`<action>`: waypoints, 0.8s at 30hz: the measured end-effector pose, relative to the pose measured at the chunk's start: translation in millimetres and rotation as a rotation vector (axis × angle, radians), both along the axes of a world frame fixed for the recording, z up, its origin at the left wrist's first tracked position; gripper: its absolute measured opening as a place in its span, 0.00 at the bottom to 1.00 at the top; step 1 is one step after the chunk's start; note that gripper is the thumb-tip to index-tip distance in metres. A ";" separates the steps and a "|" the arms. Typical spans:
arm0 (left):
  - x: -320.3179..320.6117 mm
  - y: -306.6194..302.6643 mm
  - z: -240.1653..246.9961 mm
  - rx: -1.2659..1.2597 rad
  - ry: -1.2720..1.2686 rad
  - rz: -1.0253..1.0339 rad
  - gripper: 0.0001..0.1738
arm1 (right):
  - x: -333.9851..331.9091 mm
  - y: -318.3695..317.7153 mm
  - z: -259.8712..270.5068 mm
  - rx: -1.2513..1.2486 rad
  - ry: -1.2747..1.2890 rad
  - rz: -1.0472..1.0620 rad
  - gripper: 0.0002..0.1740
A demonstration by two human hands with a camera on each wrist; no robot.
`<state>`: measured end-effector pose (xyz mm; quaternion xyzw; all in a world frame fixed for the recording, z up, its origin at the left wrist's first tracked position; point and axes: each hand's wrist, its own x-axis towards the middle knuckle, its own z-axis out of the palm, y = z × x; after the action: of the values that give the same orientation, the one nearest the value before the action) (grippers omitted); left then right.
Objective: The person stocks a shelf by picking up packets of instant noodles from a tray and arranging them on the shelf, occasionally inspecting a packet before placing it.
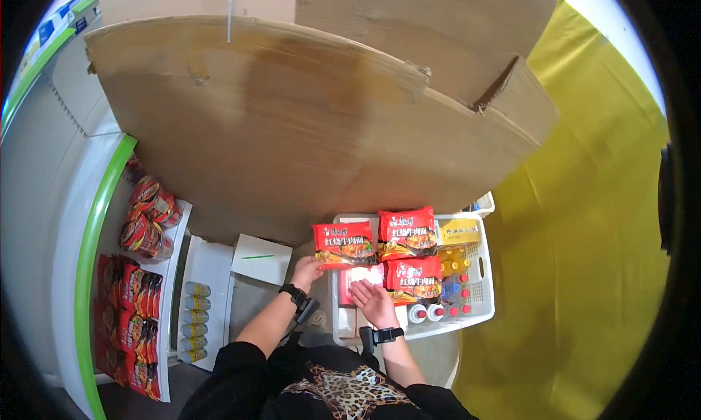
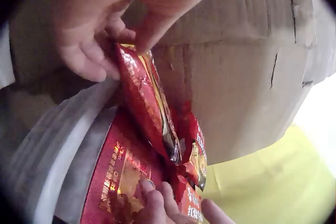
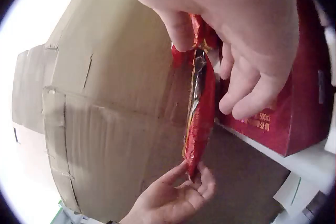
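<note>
My left hand (image 1: 307,271) pinches the near left corner of a red noodle packet (image 1: 343,243) at the white basket's left side. In the left wrist view, thumb and fingers of that hand (image 2: 123,16) hold the end of the tilted packet (image 2: 144,95). My right hand (image 1: 374,304) hovers low over a dark red box (image 1: 349,285), fingers spread and relaxed. The right wrist view has the right hand (image 3: 236,35) beside the packet's far end; whether it touches is unclear. Two more noodle packets (image 1: 407,232) (image 1: 413,279) lie to the right.
The white basket (image 1: 478,310) also holds bottles (image 1: 426,313) and a yellow box (image 1: 458,232). Shelves at left carry noodle packets (image 1: 139,329), noodle cups (image 1: 146,234) and cans (image 1: 196,321). A cardboard wall (image 1: 292,135) rises behind; a yellow cloth (image 1: 569,274) hangs at right.
</note>
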<state>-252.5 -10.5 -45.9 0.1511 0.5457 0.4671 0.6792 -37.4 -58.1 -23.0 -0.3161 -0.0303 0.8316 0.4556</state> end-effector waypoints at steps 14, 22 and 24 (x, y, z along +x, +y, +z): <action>-87.5 -117.3 47.0 0.057 -0.229 -0.285 0.30 | -48.2 -0.3 -13.4 -0.030 -0.078 0.466 0.15; -138.5 -189.0 47.3 0.116 -0.232 0.032 0.36 | -129.0 -2.8 2.8 0.085 -0.106 0.743 0.20; -151.6 -207.0 50.2 0.169 -0.210 0.088 0.35 | -151.8 0.5 -5.5 0.059 -0.180 0.811 0.19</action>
<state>-404.2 -217.4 4.3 0.1342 0.4362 0.5539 0.6963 -189.3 -57.6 -28.4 -0.3370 -0.2157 0.9115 0.0955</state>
